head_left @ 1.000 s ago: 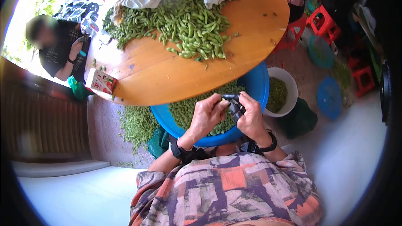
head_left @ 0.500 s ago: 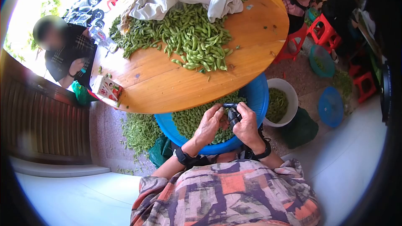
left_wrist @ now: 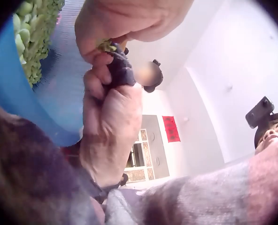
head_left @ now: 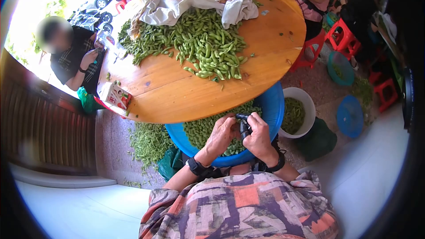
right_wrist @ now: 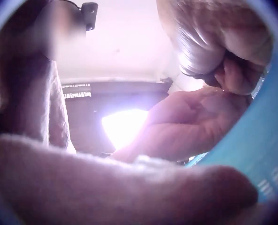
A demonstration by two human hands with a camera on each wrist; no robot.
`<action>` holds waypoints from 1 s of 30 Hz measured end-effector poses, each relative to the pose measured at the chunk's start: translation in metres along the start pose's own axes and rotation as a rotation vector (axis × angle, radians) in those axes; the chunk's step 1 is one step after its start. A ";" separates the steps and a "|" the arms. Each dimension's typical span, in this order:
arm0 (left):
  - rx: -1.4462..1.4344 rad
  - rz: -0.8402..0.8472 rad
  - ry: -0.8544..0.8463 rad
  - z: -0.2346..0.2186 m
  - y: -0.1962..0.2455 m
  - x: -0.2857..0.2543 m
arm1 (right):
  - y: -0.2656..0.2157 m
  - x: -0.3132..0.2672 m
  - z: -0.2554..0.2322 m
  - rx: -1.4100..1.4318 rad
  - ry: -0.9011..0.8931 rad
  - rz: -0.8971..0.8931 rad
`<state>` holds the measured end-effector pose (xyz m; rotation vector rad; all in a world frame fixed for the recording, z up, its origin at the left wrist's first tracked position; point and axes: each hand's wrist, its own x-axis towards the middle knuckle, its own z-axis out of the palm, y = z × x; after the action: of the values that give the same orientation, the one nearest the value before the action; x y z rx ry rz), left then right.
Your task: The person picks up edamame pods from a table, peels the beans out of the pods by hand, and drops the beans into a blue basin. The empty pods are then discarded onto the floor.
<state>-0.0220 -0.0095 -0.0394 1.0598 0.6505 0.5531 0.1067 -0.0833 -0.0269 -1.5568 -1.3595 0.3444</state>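
Note:
Both hands meet over a blue basin of shelled green beans. The left hand, with bent fingers, pinches at a small green pod, seen between the hands in the left wrist view. The right hand wears black coverings on a finger and thumb and grips at the same pod from the other side. In the head view the fingers hide the pod. The right wrist view shows the right hand above the left hand, their fingertips touching.
A wooden table carries a heap of pods, a cloth and a carton. A white bucket stands right of the basin, with red stools beyond. Empty pods lie on the floor.
The head view has shifted, so table, basin and hands sit lower in it. The hands remain together at the fingertips. The seated person at left has raised a hand since the middle frame.

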 end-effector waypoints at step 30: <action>0.811 0.264 -0.381 -0.015 0.059 -0.029 | 0.047 0.010 -0.098 -0.167 0.410 0.247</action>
<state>-0.0584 0.0026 0.0156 1.9773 0.3902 0.2864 0.2098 -0.1159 -0.0158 -1.8207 -0.8982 0.0521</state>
